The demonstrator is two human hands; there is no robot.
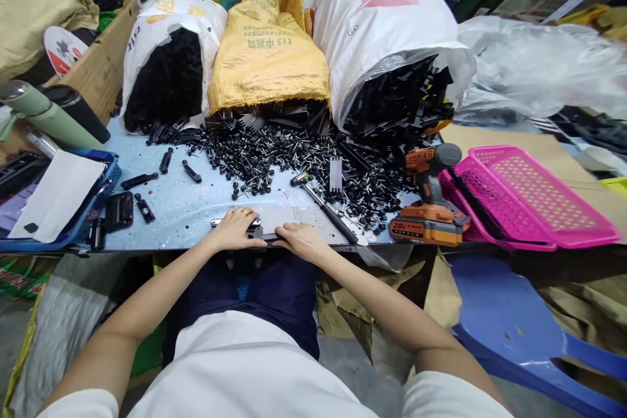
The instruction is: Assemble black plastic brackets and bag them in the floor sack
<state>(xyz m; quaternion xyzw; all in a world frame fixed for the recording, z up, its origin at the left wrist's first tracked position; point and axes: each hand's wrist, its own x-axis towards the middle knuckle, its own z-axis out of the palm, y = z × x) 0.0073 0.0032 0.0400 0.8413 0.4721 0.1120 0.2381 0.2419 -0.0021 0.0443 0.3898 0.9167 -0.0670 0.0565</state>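
Both hands are at the near edge of the counter, directly in front of the wearer. A dark strip lies in the short gap between them, its long axis running left to right, roughly parallel to the counter's edge. The right hand is at its right end, thumb and forefinger appearing to pinch it. The left hand meets it from the other side, with the thumb low beside its left end. Neither hand is clearly nearer.

The left fingers bend over a silver-edged piece, largely covered; whether they grasp it or merely press on it cannot be determined.

A hammer lies just beyond and to the right of the right hand, slanted, head away and to the left, handle end toward the near edge. The right hand is the nearer to it. Farther right stands a cordless drill, beside a pink basket.

Beyond the hands, a heap of black-headed nails spreads before the open sacks.
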